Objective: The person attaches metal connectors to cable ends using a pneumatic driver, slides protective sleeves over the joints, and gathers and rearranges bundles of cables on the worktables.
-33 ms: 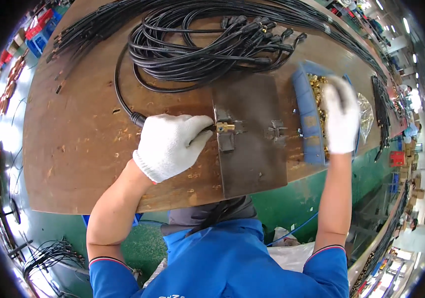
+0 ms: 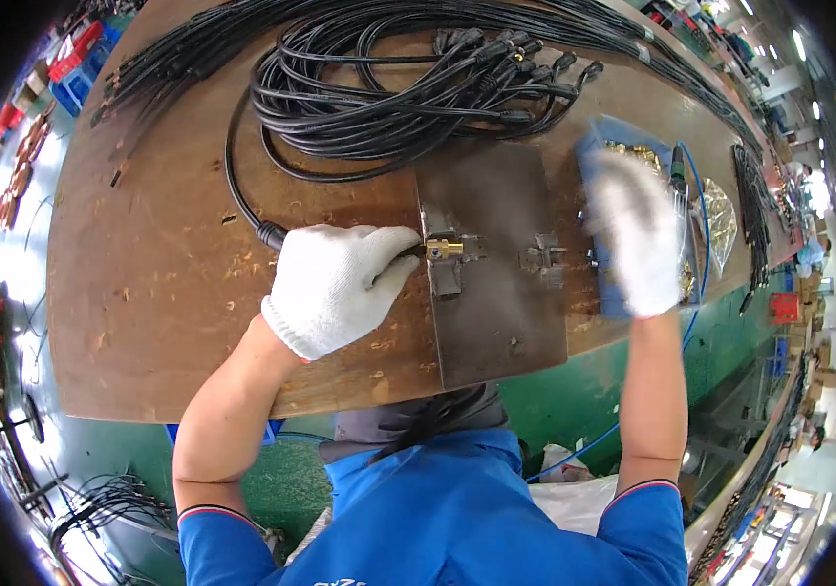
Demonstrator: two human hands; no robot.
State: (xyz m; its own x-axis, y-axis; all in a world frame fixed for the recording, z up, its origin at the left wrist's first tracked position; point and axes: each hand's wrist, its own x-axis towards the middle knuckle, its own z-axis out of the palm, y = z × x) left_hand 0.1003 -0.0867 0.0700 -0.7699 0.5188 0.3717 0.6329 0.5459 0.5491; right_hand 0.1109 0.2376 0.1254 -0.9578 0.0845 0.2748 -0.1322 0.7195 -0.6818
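Observation:
My left hand (image 2: 335, 288), in a white glove, pinches the end of a black cable (image 2: 268, 232) between thumb and fingers. Just past the fingertips, a brass connector (image 2: 447, 250) lies at the left edge of a dark metal plate (image 2: 496, 332). My right hand (image 2: 643, 239), gloved too, is smeared by motion above a blue bin (image 2: 617, 301) of small brass fittings (image 2: 638, 154). Its fingers cannot be made out, nor whether they hold anything. Beside that hand, at the bin's right side, is a slim black-and-green tool (image 2: 678, 171) with a blue cord (image 2: 703, 215).
A big coil of black cables (image 2: 340, 107) with moulded ends lies at the far side of the wooden table (image 2: 144, 322). More cables run along its far edge. A clear plastic bag (image 2: 721, 220) rests right of the bin. Small clamps (image 2: 545, 256) sit on the plate.
My right hand has shifted left over the bin, uncovering the black-and-green tool and its blue cord. My left hand keeps its place on the cable.

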